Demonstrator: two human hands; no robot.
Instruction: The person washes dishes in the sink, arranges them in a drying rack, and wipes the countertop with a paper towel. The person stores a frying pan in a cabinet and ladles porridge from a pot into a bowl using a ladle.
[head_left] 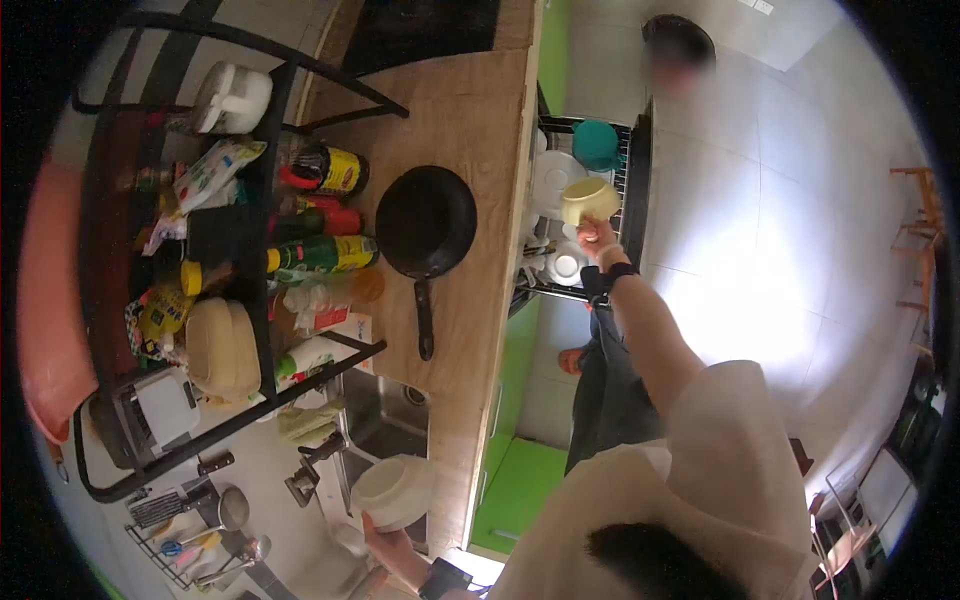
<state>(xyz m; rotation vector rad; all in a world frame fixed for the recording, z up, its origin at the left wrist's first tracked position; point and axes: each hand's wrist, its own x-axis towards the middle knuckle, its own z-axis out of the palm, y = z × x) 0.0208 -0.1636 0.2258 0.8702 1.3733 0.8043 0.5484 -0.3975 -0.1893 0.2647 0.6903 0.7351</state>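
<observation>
The view is turned sideways, with the counter along the left. My right hand (598,236) grips a pale yellow bowl (588,200) above a pulled-out dish drawer. Inside that drawer, near the hand, are a white plate (553,185), a teal bowl (596,145) and a small white bowl (567,264). At the lower left, my left hand (388,548) holds a white bowl (393,490) by its side, over the edge of the sink (385,415). Its fingers are partly hidden by the bowl.
A black frying pan (427,222) lies on the wooden counter (455,110). Beside it, a black rack (265,230) bears several bottles, packets and containers. Green cabinet doors (515,490) line the counter front. A dark round shape (680,38) with a blurred patch is near the top.
</observation>
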